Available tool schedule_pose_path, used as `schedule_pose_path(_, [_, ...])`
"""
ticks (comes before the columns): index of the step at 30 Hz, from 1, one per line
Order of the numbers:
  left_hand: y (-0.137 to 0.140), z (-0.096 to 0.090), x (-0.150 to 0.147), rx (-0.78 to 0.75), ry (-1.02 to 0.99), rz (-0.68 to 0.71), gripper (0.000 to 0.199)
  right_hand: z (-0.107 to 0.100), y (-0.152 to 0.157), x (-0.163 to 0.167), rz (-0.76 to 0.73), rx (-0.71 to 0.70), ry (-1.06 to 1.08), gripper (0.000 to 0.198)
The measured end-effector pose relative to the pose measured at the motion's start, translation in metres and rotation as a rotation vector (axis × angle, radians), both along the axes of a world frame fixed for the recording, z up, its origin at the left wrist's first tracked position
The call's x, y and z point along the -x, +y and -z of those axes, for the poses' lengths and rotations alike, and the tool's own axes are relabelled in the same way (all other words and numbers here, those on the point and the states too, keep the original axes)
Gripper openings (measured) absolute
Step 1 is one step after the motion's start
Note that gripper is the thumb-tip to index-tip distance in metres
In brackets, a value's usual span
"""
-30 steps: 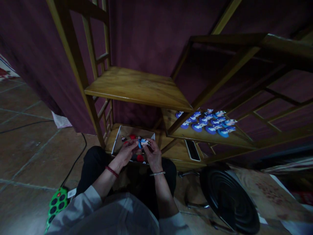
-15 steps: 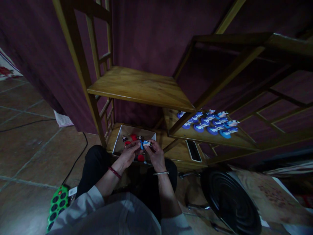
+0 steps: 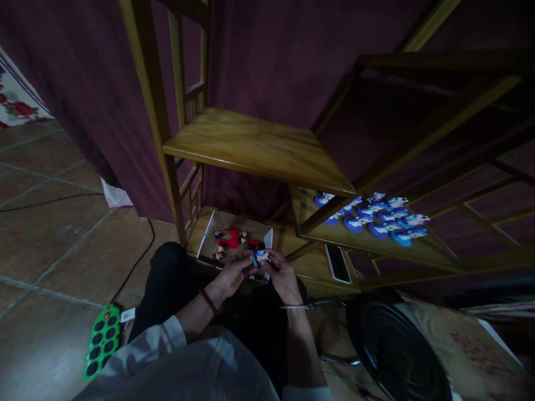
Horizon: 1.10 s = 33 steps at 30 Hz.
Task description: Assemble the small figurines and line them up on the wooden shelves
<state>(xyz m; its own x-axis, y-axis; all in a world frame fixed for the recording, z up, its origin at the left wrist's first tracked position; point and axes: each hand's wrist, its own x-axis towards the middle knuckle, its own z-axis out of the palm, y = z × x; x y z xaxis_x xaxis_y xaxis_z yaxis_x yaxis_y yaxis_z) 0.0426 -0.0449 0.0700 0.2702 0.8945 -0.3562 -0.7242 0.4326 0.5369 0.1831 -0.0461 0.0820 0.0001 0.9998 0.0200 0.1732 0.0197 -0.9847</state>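
Note:
Between my two hands is a small blue-and-white figurine (image 3: 262, 255), held over the near right side of a shallow white box. My left hand (image 3: 232, 273) pinches its blue base, and my right hand (image 3: 284, 277) grips its other end; both hands are closed on it. Inside the white box (image 3: 205, 234) lie several loose red and black figurines (image 3: 233, 238), some partly hidden by my hands. On the shelf to the right, several blue and purple figurines (image 3: 371, 218) stand grouped close together.
The box sits on the low board of a wooden shelf unit (image 3: 251, 146), whose upper board overhangs it. A phone (image 3: 337, 263) lies right of the box. A black round stool (image 3: 397, 345) stands at lower right, a green power strip (image 3: 102, 341) on the tiled floor at left.
My view has shifted, so the shelf sits further right. Both hands still hold the blue-and-white figurine, now nearer the box's front right corner, leaving more of the red and black figurines visible.

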Motion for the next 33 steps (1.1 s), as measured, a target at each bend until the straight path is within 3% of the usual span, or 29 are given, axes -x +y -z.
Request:
schedule_pose_path(12, [-0.007, 0.006, 0.004, 0.029, -0.025, 0.003, 0.022, 0.008, -0.002, 0.004, -0.037, 0.023, -0.011, 0.026])
schedule_pose_path(18, [-0.005, 0.006, 0.008, 0.005, -0.003, 0.009, 0.023, 0.012, 0.001, 0.007, -0.032, -0.041, -0.051, 0.024])
schedule_pose_path(33, [-0.001, -0.002, 0.016, -0.129, -0.002, 0.010, 0.042, -0.003, 0.003, 0.015, 0.070, -0.058, -0.059, 0.032])
